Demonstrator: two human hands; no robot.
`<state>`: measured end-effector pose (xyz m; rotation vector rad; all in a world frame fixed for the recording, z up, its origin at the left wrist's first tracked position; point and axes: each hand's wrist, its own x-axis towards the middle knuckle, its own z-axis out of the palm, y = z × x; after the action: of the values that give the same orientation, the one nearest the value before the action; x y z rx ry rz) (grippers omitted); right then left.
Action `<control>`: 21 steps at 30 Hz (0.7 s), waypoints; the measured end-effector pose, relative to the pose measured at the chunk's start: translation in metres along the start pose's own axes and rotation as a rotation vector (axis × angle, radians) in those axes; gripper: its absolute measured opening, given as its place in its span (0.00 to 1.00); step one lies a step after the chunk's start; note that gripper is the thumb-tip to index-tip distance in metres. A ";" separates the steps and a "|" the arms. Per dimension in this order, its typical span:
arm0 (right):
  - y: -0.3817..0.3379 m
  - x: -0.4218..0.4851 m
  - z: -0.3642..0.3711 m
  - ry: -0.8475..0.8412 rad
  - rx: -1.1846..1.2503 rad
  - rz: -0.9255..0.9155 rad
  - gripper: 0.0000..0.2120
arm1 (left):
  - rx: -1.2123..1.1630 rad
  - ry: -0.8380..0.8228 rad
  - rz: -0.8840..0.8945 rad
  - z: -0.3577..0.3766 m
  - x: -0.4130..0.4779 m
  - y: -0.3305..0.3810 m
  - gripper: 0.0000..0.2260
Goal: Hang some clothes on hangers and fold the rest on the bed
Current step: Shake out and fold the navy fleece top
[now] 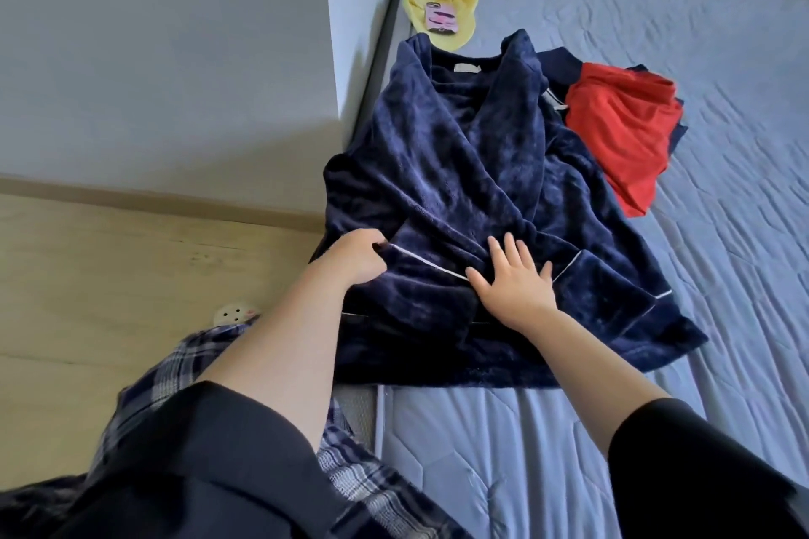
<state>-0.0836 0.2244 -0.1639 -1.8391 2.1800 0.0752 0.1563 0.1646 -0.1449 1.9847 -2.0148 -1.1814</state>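
A navy fleece robe [473, 171] with white piping lies spread on the blue-grey bed [722, 232], collar toward the far end. My left hand [357, 258] grips a fold of the robe at its left side, fingers curled into the fabric. My right hand [514, 282] lies flat on the robe's middle with fingers spread, pressing it down. A red garment [626, 131] lies crumpled on a dark one just right of the robe's shoulder.
A yellow cloth [455, 0] with a pink phone [440, 17] on it lies near the bed's far left corner. A grey wall [175, 57] and wooden floor [109, 276] are left of the bed. No hangers show.
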 end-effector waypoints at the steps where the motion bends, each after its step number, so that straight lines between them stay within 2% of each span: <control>1: 0.001 0.003 -0.004 0.021 0.043 -0.018 0.33 | 0.116 0.172 0.045 0.006 -0.002 0.005 0.19; 3: 0.000 0.009 -0.011 0.211 0.115 -0.052 0.28 | 0.287 0.487 0.270 0.022 -0.005 0.021 0.25; 4: 0.001 0.012 -0.012 0.284 0.086 -0.058 0.26 | 0.363 0.537 0.380 0.030 -0.006 0.029 0.26; 6: 0.004 0.013 -0.007 0.216 -0.023 -0.057 0.26 | 0.521 0.410 0.478 0.046 -0.006 0.039 0.26; 8: 0.008 0.017 -0.001 0.084 -0.088 -0.020 0.26 | 0.600 0.207 0.388 0.058 -0.003 0.038 0.25; 9: 0.009 0.021 -0.001 0.092 -0.092 -0.012 0.25 | 0.602 0.173 0.349 0.060 -0.001 0.036 0.25; 12: 0.006 0.041 -0.009 0.213 -0.101 -0.021 0.20 | 0.573 0.282 0.379 0.056 0.004 0.036 0.22; 16: -0.003 0.063 -0.022 0.356 -0.117 -0.071 0.19 | 0.506 0.451 0.428 0.040 0.023 0.056 0.17; 20: -0.012 0.098 -0.037 0.511 -0.005 -0.134 0.12 | 0.457 0.427 0.370 0.018 0.062 0.075 0.21; 21: -0.015 0.111 -0.040 0.508 0.018 -0.151 0.12 | 0.458 0.397 0.352 0.012 0.075 0.080 0.22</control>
<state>-0.0926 0.1066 -0.1512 -2.1886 2.3222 -0.4929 0.0720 0.0934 -0.1419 1.7237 -2.4081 -0.2451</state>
